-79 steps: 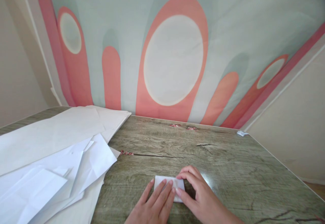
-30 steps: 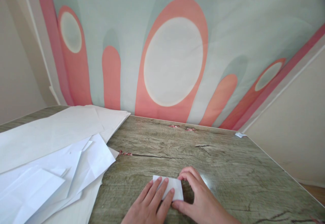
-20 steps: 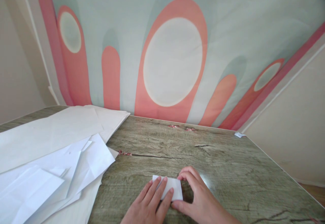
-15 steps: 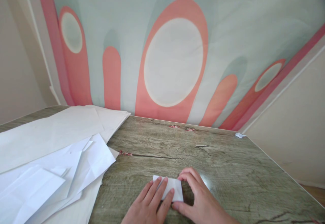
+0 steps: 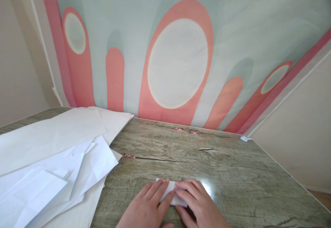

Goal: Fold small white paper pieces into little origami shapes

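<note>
A small folded piece of white paper (image 5: 170, 189) lies on the table in front of me, its middle and right side largely covered by my fingers. My left hand (image 5: 148, 200) rests over its left part, fingers stretched out and pressing it down. From the other side, my right hand (image 5: 196, 200) has its fingertips bent over the top of the paper and its thumb at the near right corner, gripping it. The two hands are close together, with the left forefinger near the right fingertips.
On the left, several creased white sheets (image 5: 100, 159) overlap on a stack of large white paper (image 5: 64, 128). A white scrap (image 5: 245, 138) sits at the far right corner of the wood-grain table (image 5: 232, 172). Behind stands a green and coral patterned wall (image 5: 178, 62).
My right hand has moved left, its fingers now reaching over the paper from its right edge. My left hand has shifted slightly and stays on the paper.
</note>
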The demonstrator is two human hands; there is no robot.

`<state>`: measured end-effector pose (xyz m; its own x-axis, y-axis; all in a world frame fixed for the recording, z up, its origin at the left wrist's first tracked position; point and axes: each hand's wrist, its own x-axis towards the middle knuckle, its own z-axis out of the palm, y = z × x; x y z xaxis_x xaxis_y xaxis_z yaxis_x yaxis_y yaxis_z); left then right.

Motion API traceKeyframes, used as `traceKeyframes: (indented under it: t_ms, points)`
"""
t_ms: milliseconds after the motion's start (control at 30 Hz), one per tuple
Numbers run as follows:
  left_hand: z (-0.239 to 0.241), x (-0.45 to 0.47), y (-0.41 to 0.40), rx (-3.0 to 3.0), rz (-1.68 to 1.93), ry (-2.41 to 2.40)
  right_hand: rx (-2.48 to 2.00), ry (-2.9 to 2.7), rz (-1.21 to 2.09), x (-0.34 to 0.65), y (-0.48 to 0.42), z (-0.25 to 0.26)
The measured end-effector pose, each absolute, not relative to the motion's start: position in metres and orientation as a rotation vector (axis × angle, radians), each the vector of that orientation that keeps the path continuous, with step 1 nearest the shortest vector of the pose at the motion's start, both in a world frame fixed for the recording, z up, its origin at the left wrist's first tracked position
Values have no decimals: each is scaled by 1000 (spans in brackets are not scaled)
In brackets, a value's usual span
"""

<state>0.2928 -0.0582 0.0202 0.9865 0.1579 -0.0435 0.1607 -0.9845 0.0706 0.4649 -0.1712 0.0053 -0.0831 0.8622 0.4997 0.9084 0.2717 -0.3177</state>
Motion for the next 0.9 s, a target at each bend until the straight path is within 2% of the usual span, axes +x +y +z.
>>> traceKeyframes:
  t_ms: [267, 900]
  points:
    - [13, 292, -48, 3109, 204, 357, -1590, -1929, -124, 463, -171, 5]
    - [10, 293, -49, 3148, 162, 276, -1464, -2103, -339, 458, -168, -9]
